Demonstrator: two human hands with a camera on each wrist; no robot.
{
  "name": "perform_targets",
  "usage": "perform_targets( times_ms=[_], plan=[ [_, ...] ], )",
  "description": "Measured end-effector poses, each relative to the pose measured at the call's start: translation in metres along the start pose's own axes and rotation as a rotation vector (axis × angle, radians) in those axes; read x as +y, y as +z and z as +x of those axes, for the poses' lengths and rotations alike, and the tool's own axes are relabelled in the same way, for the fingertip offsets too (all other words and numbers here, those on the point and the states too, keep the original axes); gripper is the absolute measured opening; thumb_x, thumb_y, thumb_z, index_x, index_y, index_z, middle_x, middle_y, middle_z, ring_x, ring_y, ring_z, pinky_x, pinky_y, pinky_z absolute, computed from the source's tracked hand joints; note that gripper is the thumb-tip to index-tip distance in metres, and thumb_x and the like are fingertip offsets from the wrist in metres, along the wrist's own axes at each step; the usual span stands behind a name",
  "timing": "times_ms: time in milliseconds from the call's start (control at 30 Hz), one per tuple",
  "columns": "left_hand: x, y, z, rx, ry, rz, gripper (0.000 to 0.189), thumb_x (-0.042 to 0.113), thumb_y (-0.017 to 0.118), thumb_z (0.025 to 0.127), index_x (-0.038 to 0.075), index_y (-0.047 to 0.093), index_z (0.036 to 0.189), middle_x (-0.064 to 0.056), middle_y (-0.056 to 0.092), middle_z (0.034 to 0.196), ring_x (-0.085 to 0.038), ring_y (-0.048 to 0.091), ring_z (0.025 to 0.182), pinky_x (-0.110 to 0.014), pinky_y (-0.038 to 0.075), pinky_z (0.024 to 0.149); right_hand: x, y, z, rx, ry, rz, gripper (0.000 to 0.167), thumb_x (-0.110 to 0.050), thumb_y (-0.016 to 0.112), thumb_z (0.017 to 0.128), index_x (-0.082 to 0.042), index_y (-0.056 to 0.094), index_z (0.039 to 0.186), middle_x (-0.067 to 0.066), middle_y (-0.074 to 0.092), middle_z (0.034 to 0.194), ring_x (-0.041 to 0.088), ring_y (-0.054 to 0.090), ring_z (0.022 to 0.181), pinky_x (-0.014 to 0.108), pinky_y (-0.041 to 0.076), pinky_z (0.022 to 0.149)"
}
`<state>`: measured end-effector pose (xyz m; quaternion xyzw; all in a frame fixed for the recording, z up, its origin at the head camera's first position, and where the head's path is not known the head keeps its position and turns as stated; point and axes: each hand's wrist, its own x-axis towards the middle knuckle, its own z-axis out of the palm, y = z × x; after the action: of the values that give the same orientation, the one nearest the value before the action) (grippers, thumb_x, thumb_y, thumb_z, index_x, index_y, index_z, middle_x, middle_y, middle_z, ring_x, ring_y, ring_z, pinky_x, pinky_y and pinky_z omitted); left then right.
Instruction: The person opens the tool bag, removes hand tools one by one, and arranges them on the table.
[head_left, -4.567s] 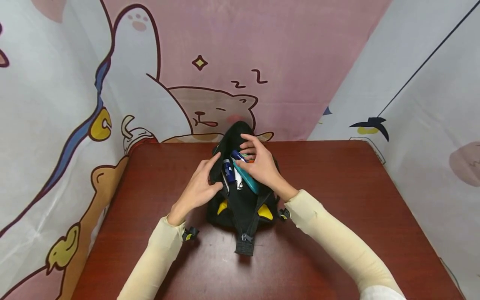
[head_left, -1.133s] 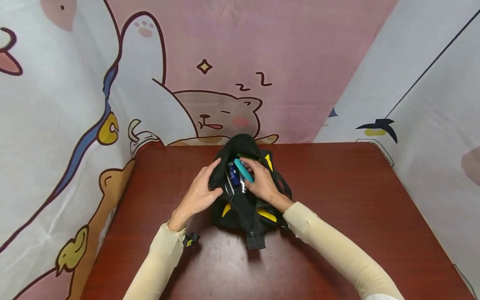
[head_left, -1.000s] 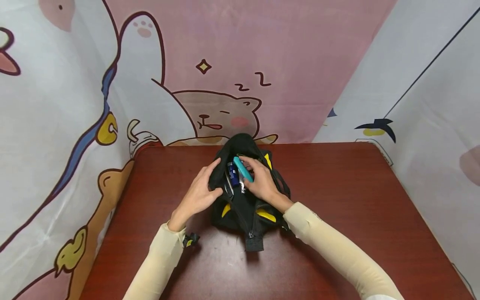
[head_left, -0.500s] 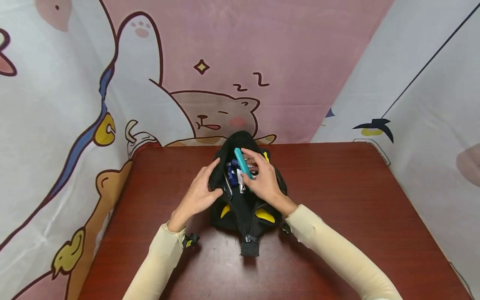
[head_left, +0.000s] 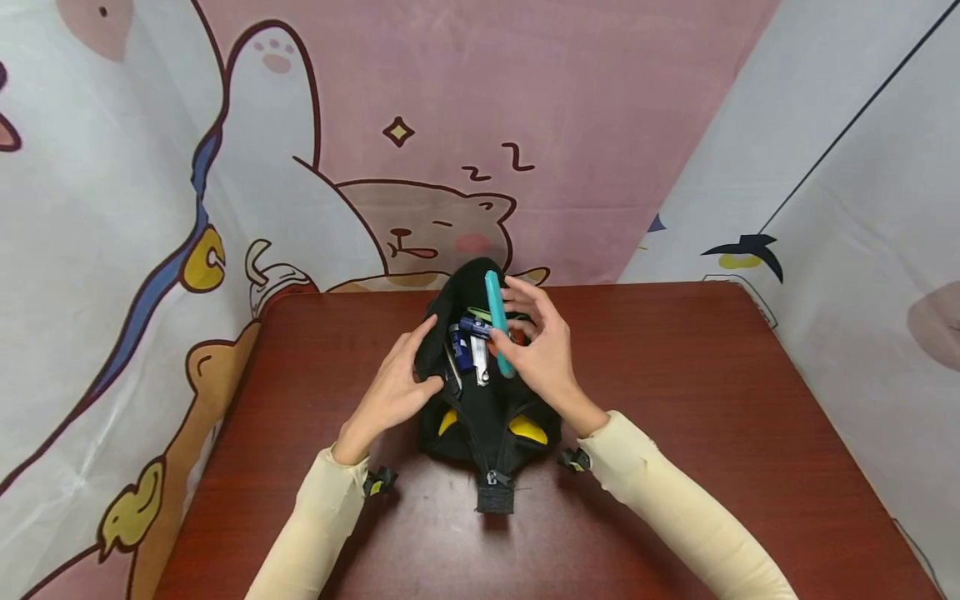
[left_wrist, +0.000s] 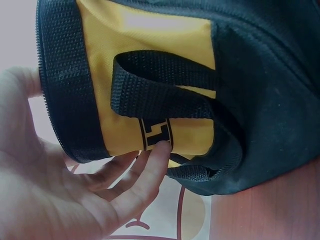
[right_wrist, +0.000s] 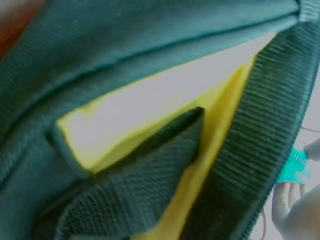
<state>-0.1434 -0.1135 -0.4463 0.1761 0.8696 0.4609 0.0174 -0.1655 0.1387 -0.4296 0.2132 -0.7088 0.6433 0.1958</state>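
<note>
A black bag (head_left: pixel 491 429) with yellow patches stands unzipped on the table. My left hand (head_left: pixel 393 379) grips the left edge of its opening; in the left wrist view, fingertips (left_wrist: pixel 162 147) press the yellow side below a webbing loop (left_wrist: pixel 150 95). Over the right of the opening, my right hand (head_left: pixel 543 346) pinches a slim, long teal object (head_left: pixel 495 308) between thumb and fingers, held nearly upright. Its ribbed part (right_wrist: pixel 296 162) shows at the right wrist view's edge. Inside the bag lie dark-blue cylinders (head_left: pixel 461 348) and a silver-white nail-clipper-like piece (head_left: pixel 480 362).
The brown table (head_left: pixel 712 433) extends around the bag. Buckled straps (head_left: pixel 381 481) lie on both sides of it, and a zip-pull tab (head_left: pixel 495 492) points toward the front. A cartoon-print cloth (head_left: pixel 585 150) hangs behind the table.
My right hand has lifted the teal object up and right out of the bag's opening, turning it more upright. The blue cylinders are more exposed. My left hand stays at the bag's edge.
</note>
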Motion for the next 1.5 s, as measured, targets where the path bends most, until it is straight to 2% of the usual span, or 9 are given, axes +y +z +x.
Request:
perform_targets(
  times_ms=[300, 467, 667, 767, 900, 1100, 1300, 1400, 1500],
  plan=[
    [0.004, -0.004, 0.005, 0.001, 0.010, 0.015, 0.094, 0.006, 0.071, 0.093, 0.015, 0.031, 0.177, -0.022, 0.051, 0.155, -0.022, 0.051, 0.075, -0.041, 0.047, 0.075, -0.012, -0.022, 0.008, 0.114, -0.057, 0.058, 0.071, 0.017, 0.079, 0.088, 0.007, 0.055, 0.154, 0.024, 0.067, 0.141, 0.021, 0.069, 0.120, 0.029, 0.061, 0.096],
    [0.006, -0.006, 0.006, 0.004, 0.009, 0.018, 0.093, 0.006, 0.071, 0.094, 0.016, 0.030, 0.177, -0.022, 0.051, 0.156, -0.023, 0.051, 0.077, -0.042, 0.045, 0.074, -0.011, -0.037, 0.009, 0.206, -0.077, 0.055, 0.068, 0.018, 0.078, 0.087, 0.005, 0.059, 0.151, 0.017, 0.070, 0.138, 0.022, 0.069, 0.117, 0.028, 0.060, 0.095],
    [0.007, -0.006, 0.006, 0.001, -0.006, 0.022, 0.093, 0.007, 0.071, 0.094, 0.017, 0.030, 0.177, -0.021, 0.051, 0.157, -0.023, 0.051, 0.075, -0.042, 0.046, 0.075, -0.006, -0.058, 0.003, 0.288, -0.025, 0.039, 0.065, 0.014, 0.079, 0.090, 0.005, 0.060, 0.151, 0.007, 0.072, 0.136, 0.021, 0.069, 0.115, 0.026, 0.060, 0.092],
    [0.007, -0.006, 0.005, 0.000, -0.013, 0.021, 0.093, 0.007, 0.070, 0.094, 0.018, 0.030, 0.177, -0.021, 0.051, 0.157, -0.022, 0.052, 0.076, -0.041, 0.047, 0.076, -0.002, -0.067, -0.003, 0.317, 0.014, 0.034, 0.065, 0.015, 0.079, 0.089, 0.009, 0.058, 0.151, 0.008, 0.072, 0.135, 0.020, 0.068, 0.115, 0.024, 0.060, 0.090],
    [0.006, -0.006, 0.004, -0.002, -0.023, 0.019, 0.092, 0.006, 0.070, 0.094, 0.017, 0.030, 0.177, -0.021, 0.050, 0.158, -0.021, 0.052, 0.075, -0.041, 0.047, 0.076, 0.006, -0.076, -0.011, 0.346, 0.080, 0.015, 0.066, 0.016, 0.080, 0.089, 0.007, 0.059, 0.151, 0.014, 0.071, 0.135, 0.019, 0.068, 0.114, 0.023, 0.060, 0.089],
    [0.005, -0.005, 0.001, -0.010, -0.034, 0.018, 0.093, 0.007, 0.070, 0.095, 0.017, 0.029, 0.177, -0.021, 0.049, 0.159, -0.020, 0.050, 0.069, -0.039, 0.048, 0.074, 0.023, -0.088, -0.025, 0.349, 0.217, -0.143, 0.065, 0.007, 0.084, 0.091, -0.002, 0.063, 0.152, 0.019, 0.071, 0.138, 0.020, 0.068, 0.113, 0.017, 0.059, 0.087],
    [0.005, -0.003, -0.001, -0.015, -0.037, 0.011, 0.094, 0.008, 0.070, 0.095, 0.018, 0.028, 0.178, -0.019, 0.048, 0.160, -0.021, 0.050, 0.068, -0.039, 0.048, 0.074, 0.049, -0.097, -0.035, 0.289, 0.355, -0.354, 0.068, 0.001, 0.088, 0.089, -0.004, 0.062, 0.152, 0.018, 0.073, 0.136, 0.033, 0.071, 0.119, 0.010, 0.056, 0.082],
    [0.005, -0.001, -0.001, -0.014, -0.036, 0.015, 0.094, 0.008, 0.071, 0.095, 0.019, 0.028, 0.178, -0.019, 0.049, 0.159, -0.022, 0.050, 0.073, -0.040, 0.047, 0.073, 0.061, -0.099, -0.040, 0.223, 0.426, -0.484, 0.070, -0.001, 0.088, 0.089, -0.006, 0.061, 0.153, 0.018, 0.074, 0.135, 0.037, 0.071, 0.120, 0.021, 0.059, 0.086],
    [0.005, 0.000, -0.002, -0.009, -0.036, 0.014, 0.094, 0.007, 0.071, 0.094, 0.019, 0.029, 0.177, -0.019, 0.050, 0.157, -0.024, 0.051, 0.078, -0.041, 0.046, 0.074, 0.071, -0.101, -0.045, 0.133, 0.478, -0.599, 0.072, -0.003, 0.087, 0.090, -0.005, 0.059, 0.156, 0.021, 0.073, 0.136, 0.040, 0.071, 0.122, 0.045, 0.059, 0.095]
  ],
)
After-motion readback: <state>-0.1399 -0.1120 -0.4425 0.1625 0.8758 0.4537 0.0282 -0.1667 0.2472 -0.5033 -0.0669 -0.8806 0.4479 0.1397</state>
